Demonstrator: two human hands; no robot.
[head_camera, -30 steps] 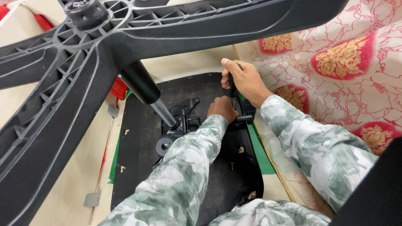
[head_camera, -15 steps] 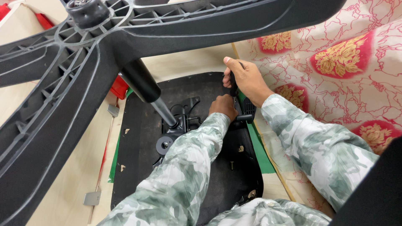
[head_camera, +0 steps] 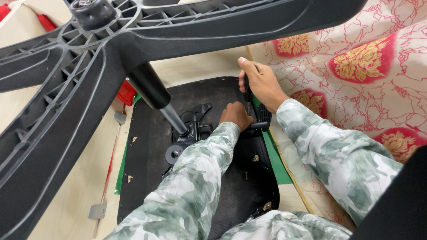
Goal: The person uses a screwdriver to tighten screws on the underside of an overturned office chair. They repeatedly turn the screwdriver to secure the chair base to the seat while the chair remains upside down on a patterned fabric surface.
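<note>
The right hand (head_camera: 260, 82) has its fingers closed around a black tool handle (head_camera: 247, 91) that stands upright near the right edge of the black underside of an overturned chair seat (head_camera: 151, 142). The left hand (head_camera: 235, 116) rests just below it, fingers curled together at the tool's lower end. The dark grey plastic star-shaped chair base (head_camera: 66, 89) rises on its black gas cylinder (head_camera: 153, 91) from the metal seat mechanism (head_camera: 191, 129).

One head-worn camera looks steeply down, close over an upturned chair seat (head_camera: 147, 146); the chair base (head_camera: 89, 75) looms nearest, perhaps just below the lens.
</note>
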